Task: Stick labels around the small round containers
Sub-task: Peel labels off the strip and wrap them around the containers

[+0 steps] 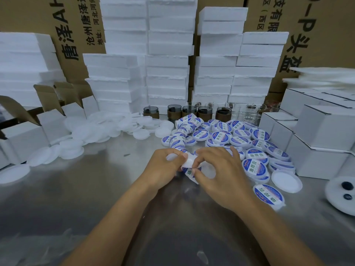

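Both hands meet low over the steel table (92, 192). The left hand (165, 167) curls its fingers round a small white container (170, 157), which is mostly hidden. The right hand (219, 169) pinches a blue-and-white label (189, 174) between thumb and forefinger, touching the left hand. Labelled containers (221, 136) lie piled behind and right of the hands, with plain white round pieces (92, 131) to the left.

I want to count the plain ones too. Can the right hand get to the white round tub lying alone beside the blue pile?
Probably yes. The plain white tub lies on the table right of the right hand, past only flat labelled tubs. But that hand pinches the label strip now.
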Action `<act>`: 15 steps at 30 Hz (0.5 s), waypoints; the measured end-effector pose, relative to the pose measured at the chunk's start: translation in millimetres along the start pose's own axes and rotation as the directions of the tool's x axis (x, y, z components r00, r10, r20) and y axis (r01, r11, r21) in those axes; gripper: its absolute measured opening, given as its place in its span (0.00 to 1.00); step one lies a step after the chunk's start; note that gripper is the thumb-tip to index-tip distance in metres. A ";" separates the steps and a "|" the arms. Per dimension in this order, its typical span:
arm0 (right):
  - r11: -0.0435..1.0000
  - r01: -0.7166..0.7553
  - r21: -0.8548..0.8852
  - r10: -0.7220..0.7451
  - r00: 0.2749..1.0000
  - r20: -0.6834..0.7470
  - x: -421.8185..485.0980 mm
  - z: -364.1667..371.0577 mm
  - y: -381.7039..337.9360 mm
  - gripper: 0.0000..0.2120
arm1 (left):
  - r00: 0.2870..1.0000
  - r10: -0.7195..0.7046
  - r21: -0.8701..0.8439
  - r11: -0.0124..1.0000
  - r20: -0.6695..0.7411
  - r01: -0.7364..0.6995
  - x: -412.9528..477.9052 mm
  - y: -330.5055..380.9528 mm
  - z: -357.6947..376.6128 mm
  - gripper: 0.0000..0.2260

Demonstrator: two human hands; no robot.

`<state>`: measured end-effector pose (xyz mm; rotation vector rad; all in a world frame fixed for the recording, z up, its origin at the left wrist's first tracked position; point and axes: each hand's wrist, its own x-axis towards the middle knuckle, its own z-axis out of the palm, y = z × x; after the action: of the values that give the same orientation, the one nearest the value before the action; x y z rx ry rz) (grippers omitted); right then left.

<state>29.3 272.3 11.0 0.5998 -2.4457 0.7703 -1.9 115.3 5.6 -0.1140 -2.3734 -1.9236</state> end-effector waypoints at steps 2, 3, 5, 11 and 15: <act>1.000 0.009 -0.014 -0.008 1.000 0.023 -0.8 -4.6 -0.9 0.05 | 1.000 -0.001 -0.014 1.000 -0.028 0.001 1.1 -2.0 -0.1 0.12; 1.000 -0.003 0.009 0.003 0.999 0.036 -0.9 -6.6 -1.5 0.06 | 0.999 -0.001 -0.024 1.000 -0.041 0.000 1.9 -2.8 0.3 0.12; 0.986 -0.075 0.149 0.071 0.997 0.033 -0.6 -11.3 -5.2 0.08 | 0.998 -0.002 -0.044 0.999 -0.066 -0.001 3.1 -3.3 0.9 0.11; 0.517 -0.227 0.825 0.398 0.917 0.003 7.9 -27.0 -14.3 0.11 | 0.993 -0.035 -0.161 0.987 -0.112 0.016 5.0 -4.9 1.5 0.10; 0.173 -0.208 0.963 0.512 0.854 0.093 13.8 -34.9 -14.6 0.12 | 0.955 0.007 -0.265 0.960 -0.298 -0.089 8.4 3.9 -1.1 0.12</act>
<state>37.9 279.6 49.6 0.1961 -1.5627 2.4721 -9.8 115.0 10.5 0.0915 -1.8915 -2.0707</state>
